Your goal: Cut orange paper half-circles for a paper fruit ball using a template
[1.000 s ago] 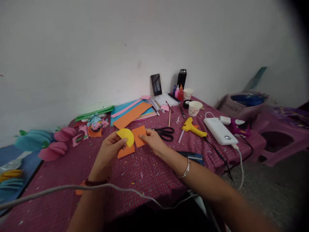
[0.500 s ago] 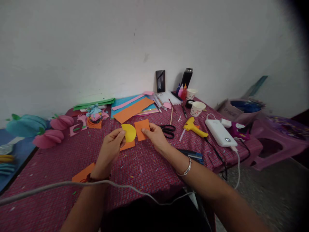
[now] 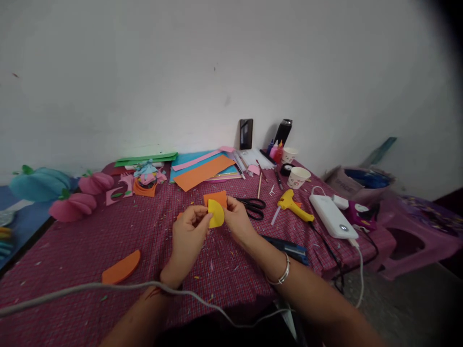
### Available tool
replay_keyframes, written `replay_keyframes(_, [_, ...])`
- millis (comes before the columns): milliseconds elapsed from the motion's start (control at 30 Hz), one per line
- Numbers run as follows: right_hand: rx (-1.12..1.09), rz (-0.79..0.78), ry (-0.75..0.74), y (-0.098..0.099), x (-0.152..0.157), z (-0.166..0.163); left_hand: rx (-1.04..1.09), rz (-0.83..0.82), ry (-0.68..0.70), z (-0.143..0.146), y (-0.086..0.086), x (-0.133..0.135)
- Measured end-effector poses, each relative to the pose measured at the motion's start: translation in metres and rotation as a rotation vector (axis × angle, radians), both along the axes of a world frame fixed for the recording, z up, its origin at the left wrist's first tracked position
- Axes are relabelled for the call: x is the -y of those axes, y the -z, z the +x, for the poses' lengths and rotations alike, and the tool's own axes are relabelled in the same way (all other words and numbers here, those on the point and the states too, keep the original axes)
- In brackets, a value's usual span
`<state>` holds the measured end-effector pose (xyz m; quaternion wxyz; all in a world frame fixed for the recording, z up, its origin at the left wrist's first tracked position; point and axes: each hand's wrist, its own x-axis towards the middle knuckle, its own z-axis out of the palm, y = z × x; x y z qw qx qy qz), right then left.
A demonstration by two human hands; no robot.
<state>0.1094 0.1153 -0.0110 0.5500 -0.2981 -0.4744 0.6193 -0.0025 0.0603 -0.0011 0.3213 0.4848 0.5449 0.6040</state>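
Observation:
Between thumb and fingers, my left hand [image 3: 193,230] pinches a yellow half-round piece of paper [image 3: 216,214]. My right hand [image 3: 238,220] is closed on an orange piece of paper [image 3: 214,197], which sits partly behind the yellow one. The two pieces overlap in view; whether they touch I cannot tell. Black-handled scissors [image 3: 254,208] lie just beyond my right hand. Left of my left forearm, an orange half-round piece [image 3: 122,268] rests on the checked tablecloth [image 3: 144,231].
A yellow glue gun [image 3: 294,206], a paper cup [image 3: 298,178] and a white power bank [image 3: 333,215] stand to the right. Paper pumpkins [image 3: 73,207] sit at the left, coloured sheets [image 3: 204,172] at the back. A pale cable [image 3: 119,286] crosses in front of my forearms.
My left hand has moved right, bringing the yellow paper in front of the orange paper. The orange half-round piece by my left forearm is now fully uncovered. The view has tilted up slightly.

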Motion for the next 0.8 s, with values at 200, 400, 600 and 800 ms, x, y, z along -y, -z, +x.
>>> replay_keyframes(200, [0.02, 0.022, 0.019, 0.0043, 0.0004, -0.0022, -0.016, 0.025, -0.074, 0.0001, 0.0028, -0.0034])
replay_keyframes(400, [0.036, 0.01, 0.031, 0.0006, 0.0026, -0.0029, -0.03, 0.023, -0.089, -0.0016, 0.0044, -0.0065])
replay_keyframes(600, [0.019, -0.01, 0.007, 0.0014, 0.0024, -0.0025, 0.041, 0.001, -0.044, -0.0012, -0.0003, -0.0076])
replay_keyframes(800, [-0.023, -0.03, -0.024, 0.0007, 0.0014, -0.0025, 0.065, -0.01, -0.026, -0.0022, -0.0009, -0.0088])
